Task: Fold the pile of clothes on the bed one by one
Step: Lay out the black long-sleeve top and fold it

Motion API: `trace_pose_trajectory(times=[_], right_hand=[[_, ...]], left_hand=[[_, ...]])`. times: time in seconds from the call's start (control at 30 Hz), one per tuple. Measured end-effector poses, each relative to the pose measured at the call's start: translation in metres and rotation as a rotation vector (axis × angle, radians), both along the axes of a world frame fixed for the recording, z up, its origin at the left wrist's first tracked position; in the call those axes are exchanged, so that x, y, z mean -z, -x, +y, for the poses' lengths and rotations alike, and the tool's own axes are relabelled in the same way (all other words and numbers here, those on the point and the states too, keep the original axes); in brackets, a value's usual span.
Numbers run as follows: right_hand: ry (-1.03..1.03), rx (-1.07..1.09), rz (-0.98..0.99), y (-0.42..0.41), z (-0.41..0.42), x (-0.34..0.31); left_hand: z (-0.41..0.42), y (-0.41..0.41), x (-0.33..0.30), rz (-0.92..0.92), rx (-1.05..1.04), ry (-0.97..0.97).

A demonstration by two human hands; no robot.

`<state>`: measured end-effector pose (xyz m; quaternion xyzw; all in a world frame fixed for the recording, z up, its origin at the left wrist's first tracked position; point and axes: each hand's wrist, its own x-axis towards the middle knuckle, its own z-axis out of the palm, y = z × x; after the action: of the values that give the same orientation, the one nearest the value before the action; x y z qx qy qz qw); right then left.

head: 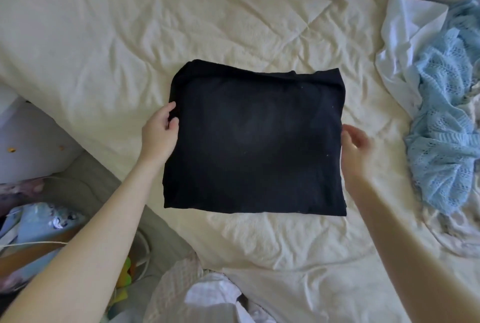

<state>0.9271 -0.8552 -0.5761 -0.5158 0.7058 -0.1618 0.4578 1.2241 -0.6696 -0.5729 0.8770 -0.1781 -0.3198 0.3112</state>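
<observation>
Black garment (253,141): lying folded into a rectangle mid-bed on the cream comforter (104,37).
Left hand (162,132): pinching its left edge.
Right hand (355,146): fingers loosely curled at the right edge; grip unclear.
Risk: lifting unevenly is likely spilling the layers open.
White wicker basket (176,289): holding white laundry (215,296).
Unfolded blue knit (446,128) and white cloth (405,45): waiting at right.

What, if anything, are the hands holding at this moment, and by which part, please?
The left hand pinches the folded black garment at its left edge. The right hand is at its right edge; an actual grip cannot be told.
</observation>
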Motion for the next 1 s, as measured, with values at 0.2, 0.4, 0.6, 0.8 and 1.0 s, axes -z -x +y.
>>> trace_pose_trajectory(times=[0.2, 0.4, 0.6, 0.8, 1.0], right_hand=[[-0.196, 0.045, 0.258, 0.063, 0.070, 0.024], [-0.560, 0.178, -0.158, 0.093, 0.080, 0.029], [-0.647, 0.478, -0.366, 0.113, 0.077, 0.034], [-0.577, 0.440, -0.149, 0.114, 0.092, 0.031], [0.216, -0.367, 0.356, 0.083, 0.119, -0.004]], left_hand=[[0.074, 0.060, 0.011, 0.007, -0.110, -0.133], [0.103, 0.085, 0.013, 0.438, -0.378, -0.199], [0.116, 0.079, -0.004, 0.630, -0.759, 0.046], [0.119, 0.087, -0.019, 0.584, -0.784, 0.012], [0.091, 0.108, -0.043, 0.186, -0.525, 0.026]])
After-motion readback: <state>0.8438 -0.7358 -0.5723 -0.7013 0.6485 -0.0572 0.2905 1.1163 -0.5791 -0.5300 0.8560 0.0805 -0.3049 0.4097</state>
